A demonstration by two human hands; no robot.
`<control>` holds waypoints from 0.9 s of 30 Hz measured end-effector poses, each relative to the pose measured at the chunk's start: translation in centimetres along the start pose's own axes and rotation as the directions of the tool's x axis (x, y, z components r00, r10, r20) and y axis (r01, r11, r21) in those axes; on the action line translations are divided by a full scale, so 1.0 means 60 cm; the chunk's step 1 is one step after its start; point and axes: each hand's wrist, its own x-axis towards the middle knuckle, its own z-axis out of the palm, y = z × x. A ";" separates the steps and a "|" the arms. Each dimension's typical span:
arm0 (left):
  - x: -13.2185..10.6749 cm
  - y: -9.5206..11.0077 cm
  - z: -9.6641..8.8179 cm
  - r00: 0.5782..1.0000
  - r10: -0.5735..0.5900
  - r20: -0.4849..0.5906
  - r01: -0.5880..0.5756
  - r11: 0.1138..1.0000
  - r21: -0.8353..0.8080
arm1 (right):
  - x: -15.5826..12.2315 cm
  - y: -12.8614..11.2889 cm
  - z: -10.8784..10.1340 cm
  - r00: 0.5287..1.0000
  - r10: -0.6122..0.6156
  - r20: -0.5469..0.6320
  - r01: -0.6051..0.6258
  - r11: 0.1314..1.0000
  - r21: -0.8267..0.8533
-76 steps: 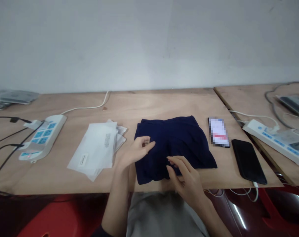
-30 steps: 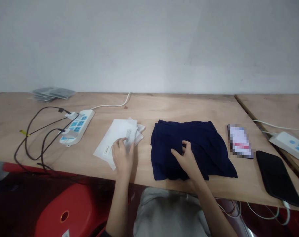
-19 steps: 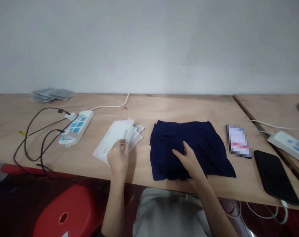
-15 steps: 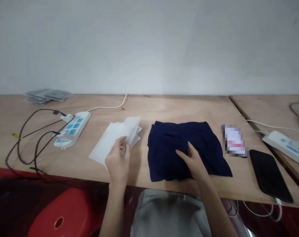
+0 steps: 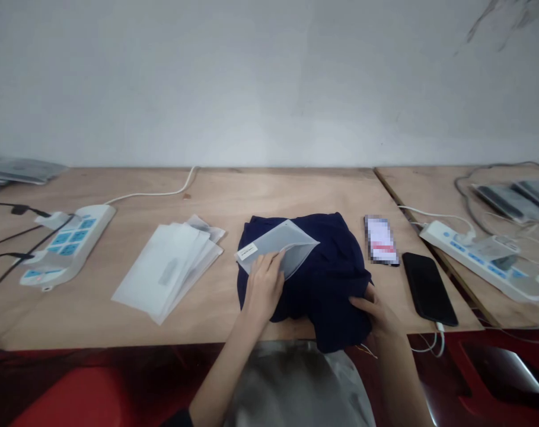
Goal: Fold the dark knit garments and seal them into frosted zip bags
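A translucent plastic bag (image 5: 273, 237) with a small white label lies over the left part of a dark navy garment (image 5: 335, 279). My left hand (image 5: 264, 284) is closed on the bag near its gaping right end. At the garment's lower right corner, my right hand (image 5: 378, 311) grips the cloth between thumb and fingers, some of which are hidden behind it. The front edge of the garment hangs past the table edge there. To the left, a loose stack of similar frosted bags (image 5: 162, 270) rests on the wooden table.
A power strip (image 5: 73, 243) with black cables stands at left, another strip (image 5: 478, 258) at right. Two phones, one lit (image 5: 380, 240) and one dark (image 5: 429, 289), lie right of the garment. Packed grey bags (image 5: 24, 170) sit at the back left, more packs (image 5: 513, 201) at far right.
My left hand has carried one bag from the stack rightward onto the garment. My right hand has moved to the garment's lower right corner and taken hold. The view has turned right.
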 end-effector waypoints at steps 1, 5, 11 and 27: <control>-0.002 0.002 0.003 1.000 0.009 0.010 -0.009 1.000 -0.014 | 0.002 -0.001 -0.001 1.000 -0.014 0.003 0.014 1.000 0.004; -0.007 0.008 0.006 1.000 0.001 0.019 0.001 0.994 -0.107 | 0.017 -0.019 0.026 0.998 -0.036 0.046 0.038 0.998 -0.047; -0.008 0.014 0.011 0.999 -0.032 -0.019 0.029 0.993 -0.111 | 0.032 -0.037 0.080 0.992 -0.085 0.096 0.107 0.962 -0.250; -0.011 0.025 -0.011 0.980 0.073 0.185 -0.064 0.997 -0.054 | 0.094 -0.097 0.095 0.861 0.215 0.461 0.164 0.741 -0.651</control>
